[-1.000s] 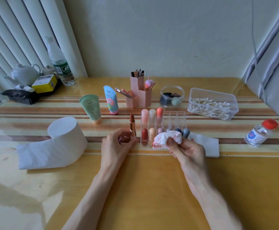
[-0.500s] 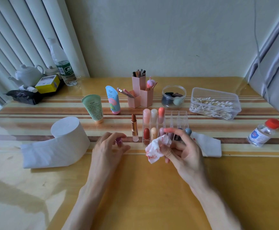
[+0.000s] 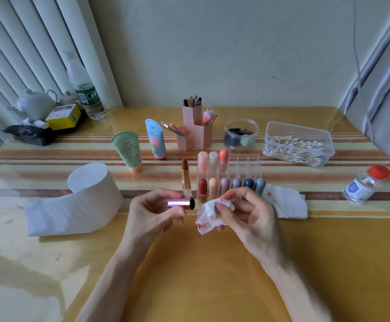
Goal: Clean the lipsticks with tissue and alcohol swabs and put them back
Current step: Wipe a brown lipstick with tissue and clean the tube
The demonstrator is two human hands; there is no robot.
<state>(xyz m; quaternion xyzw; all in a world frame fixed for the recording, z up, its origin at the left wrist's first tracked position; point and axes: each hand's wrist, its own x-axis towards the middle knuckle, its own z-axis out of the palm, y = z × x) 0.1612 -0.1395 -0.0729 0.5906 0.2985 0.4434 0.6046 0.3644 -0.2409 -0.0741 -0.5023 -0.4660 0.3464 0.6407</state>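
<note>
**A:** Head view. What are the hands doing?

**B:** I see both over the near middle of the table (image 3: 212,287). The left hand (image 3: 152,212) has its fingers curled round a shiny lipstick cap (image 3: 181,203). The cap lies sideways, and its open end faces the right hand (image 3: 247,217).

**A:** And the right one?

**B:** It pinches a crumpled tissue (image 3: 212,212) between thumb and bent fingers. The tissue has red stains. It is just beside the open end of the cap, and I cannot tell if they touch.

**A:** Where is the lipstick?

**B:** The uncapped lipstick (image 3: 186,180) stands upright on the table, behind the left hand and just left of the clear organizer (image 3: 247,159). The organizer is at the middle of the table. It holds six lipsticks in its front row and three at the left of its back row.

**A:** Supplies?

**B:** I see a tissue roll (image 3: 89,194) toward the left edge and a box of cotton swabs (image 3: 298,145) toward the far right. An alcohol bottle (image 3: 363,184) stands near the right edge.
</note>
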